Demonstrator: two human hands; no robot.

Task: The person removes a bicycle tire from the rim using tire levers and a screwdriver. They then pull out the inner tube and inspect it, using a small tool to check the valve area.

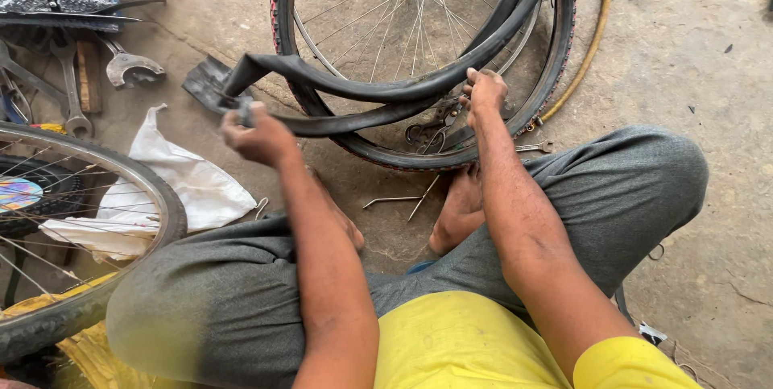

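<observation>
1. Concrete floor (692,26) is carrying everything; a person in grey trousers and a yellow shirt is sitting on it with bare feet drawn in.
2. Lying flat ahead of the feet is a spoked bicycle wheel (378,10) with its black tyre (564,43) around the rim; a second wheel (97,220) is standing at the left edge, near a white cloth (185,180).
3. Running across the near side of the first wheel is a black inner tube (362,91), limp and partly folded; it is touching the tyre and stretching between both hands.
4. The left hand (258,135) is clenching around the tube's left end, close by the fold; the right hand (483,91) is pinching the tube against the tyre's near edge.
5. Judging from this, feeding the rubber evenly and untwisted is what matters; the right fingers should be guiding it while the left is keeping gentle tension, not tugging.
6. Spanners (129,67) are lying at upper left; thin metal levers (407,200) are resting near the feet.
</observation>
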